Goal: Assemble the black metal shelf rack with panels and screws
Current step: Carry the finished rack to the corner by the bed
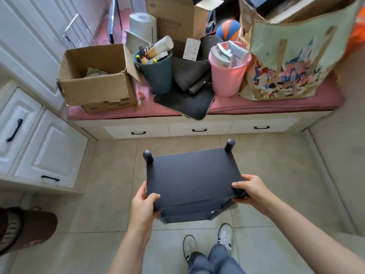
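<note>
Head view: one black shelf rack [192, 175] is held over the tiled floor [98, 214], its near corners gripped by two hands. Left hand [143, 203] and right hand [249, 189] are each curled round a corner. Two round post caps [148, 154] are seen at the far corners, two shoes [225, 237] below.

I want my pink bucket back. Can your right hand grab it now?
Probably not yet. The right hand is busy gripping a corner of the black shelf rack, and the pink bucket stands well beyond it on the pink bench cushion.
</note>
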The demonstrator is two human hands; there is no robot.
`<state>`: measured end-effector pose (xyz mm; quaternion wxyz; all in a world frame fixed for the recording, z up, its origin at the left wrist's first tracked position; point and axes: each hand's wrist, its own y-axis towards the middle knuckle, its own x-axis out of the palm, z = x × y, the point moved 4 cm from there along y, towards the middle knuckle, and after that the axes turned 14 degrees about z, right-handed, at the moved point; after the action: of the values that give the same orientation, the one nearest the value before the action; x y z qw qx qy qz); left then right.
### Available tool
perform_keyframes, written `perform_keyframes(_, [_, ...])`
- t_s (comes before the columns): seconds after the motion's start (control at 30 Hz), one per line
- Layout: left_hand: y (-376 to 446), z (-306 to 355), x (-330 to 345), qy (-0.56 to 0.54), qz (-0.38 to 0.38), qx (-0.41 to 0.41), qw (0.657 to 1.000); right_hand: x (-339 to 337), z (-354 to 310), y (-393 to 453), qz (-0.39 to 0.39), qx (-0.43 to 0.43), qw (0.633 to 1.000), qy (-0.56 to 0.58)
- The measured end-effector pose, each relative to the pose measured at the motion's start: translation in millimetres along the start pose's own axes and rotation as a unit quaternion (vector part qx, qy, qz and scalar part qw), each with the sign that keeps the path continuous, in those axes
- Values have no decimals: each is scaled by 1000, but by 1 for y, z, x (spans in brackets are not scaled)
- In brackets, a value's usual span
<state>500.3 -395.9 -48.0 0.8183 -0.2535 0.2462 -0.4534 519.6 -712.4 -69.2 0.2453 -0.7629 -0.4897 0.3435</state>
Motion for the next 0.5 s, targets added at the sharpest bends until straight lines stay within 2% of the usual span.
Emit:
perform_keyframes(0.23, [-47,8,65,36,-80,9,996,-92,20,-18,81,9,994,69])
perform_keyframes(0.5, [-111,6,202,92,-178,30,979,-233,39,-7,167,28,974,151])
